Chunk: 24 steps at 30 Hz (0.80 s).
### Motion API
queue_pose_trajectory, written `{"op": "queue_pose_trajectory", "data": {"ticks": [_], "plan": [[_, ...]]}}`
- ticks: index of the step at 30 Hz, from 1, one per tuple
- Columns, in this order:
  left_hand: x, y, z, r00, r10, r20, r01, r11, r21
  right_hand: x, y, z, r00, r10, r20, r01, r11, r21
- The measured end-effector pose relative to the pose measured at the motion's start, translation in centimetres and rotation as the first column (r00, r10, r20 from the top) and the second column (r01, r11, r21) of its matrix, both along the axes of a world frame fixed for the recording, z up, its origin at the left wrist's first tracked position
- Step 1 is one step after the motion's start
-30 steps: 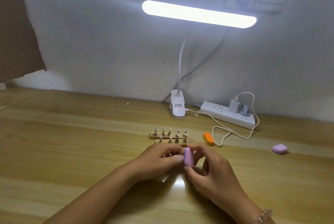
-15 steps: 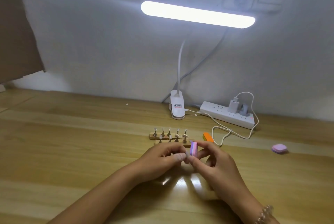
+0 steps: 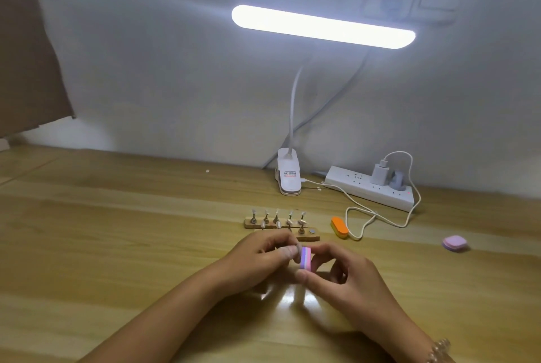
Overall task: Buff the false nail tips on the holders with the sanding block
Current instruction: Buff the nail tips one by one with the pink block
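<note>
Head view: your right hand (image 3: pixel 345 280) pinches the sanding block (image 3: pixel 306 258) upright against a holder (image 3: pixel 296 246) pinched in your left hand (image 3: pixel 260 257). At twelve o'clock, other tips (image 3: pixel 277 212) wait on the wooden stand (image 3: pixel 248 223); which are buffed, I cannot tell.

Readable text: none.
Sticker on white plastic lamp clamp (image 3: pixel 289 174), at 12 o'clock on the wooden bench (image 3: pixel 117 216): dark and red print, too small to read.
</note>
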State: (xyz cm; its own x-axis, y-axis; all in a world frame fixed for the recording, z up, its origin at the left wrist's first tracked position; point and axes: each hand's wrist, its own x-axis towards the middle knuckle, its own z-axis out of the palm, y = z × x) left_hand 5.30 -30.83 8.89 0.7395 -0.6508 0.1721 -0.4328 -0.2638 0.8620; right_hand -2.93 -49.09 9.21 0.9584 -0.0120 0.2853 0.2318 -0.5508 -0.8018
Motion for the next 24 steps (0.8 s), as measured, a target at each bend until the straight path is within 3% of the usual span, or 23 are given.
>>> {"op": "queue_pose_trajectory", "data": {"ticks": [5, 16, 24], "plan": [[-0.32, -0.09, -0.18, 0.999, -0.015, 0.049, 0.011, 0.997, 0.075, 0.13, -0.06, -0.03, 0.998, -0.048, 0.039, 0.049, 0.998, -0.025], [-0.20, -0.20, -0.73, 0.991, 0.027, 0.131, -0.034, 0.998, 0.052, -0.14, -0.08, -0.23, 0.999, -0.026, -0.026, 0.027, 1.000, 0.010], [-0.72, -0.14, -0.72, 0.990, 0.073, 0.119, -0.074, 0.997, 0.004, -0.30, 0.08, -0.08, 0.999, -0.042, -0.026, 0.040, 0.998, -0.047]]}}
